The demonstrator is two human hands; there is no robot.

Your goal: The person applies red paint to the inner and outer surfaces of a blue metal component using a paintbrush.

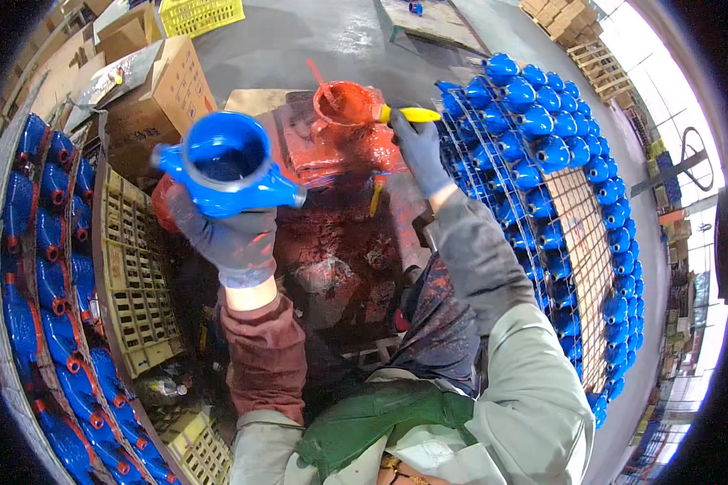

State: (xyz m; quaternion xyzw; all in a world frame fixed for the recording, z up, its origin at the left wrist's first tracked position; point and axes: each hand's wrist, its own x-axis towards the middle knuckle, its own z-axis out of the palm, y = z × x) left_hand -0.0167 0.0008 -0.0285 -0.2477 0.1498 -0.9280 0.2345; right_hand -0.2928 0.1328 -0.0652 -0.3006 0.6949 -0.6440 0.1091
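Observation:
My left hand [233, 238], in a dark glove spotted with red, holds up a glossy blue metal housing [247, 196]. The housing has a wide round opening facing up and a pipe stub on each side. Farther off to the right, my gloved right hand [422, 153] grips a paintbrush by its yellow handle [416, 115]. The brush head reaches to the right rim of a red-coated paint pot [325, 123]; its bristles are hard to make out. A thin red stick [315, 74] leans out of the pot. Below it stands another yellow handle [376, 196].
Blue housings with red-painted ends [23, 194] fill a rack at left, beside a yellow plastic crate [137, 267]. On the right, many blue housings [535, 121] stand stacked with wire mesh [578, 242]. A cardboard box [166, 89] sits behind my left hand.

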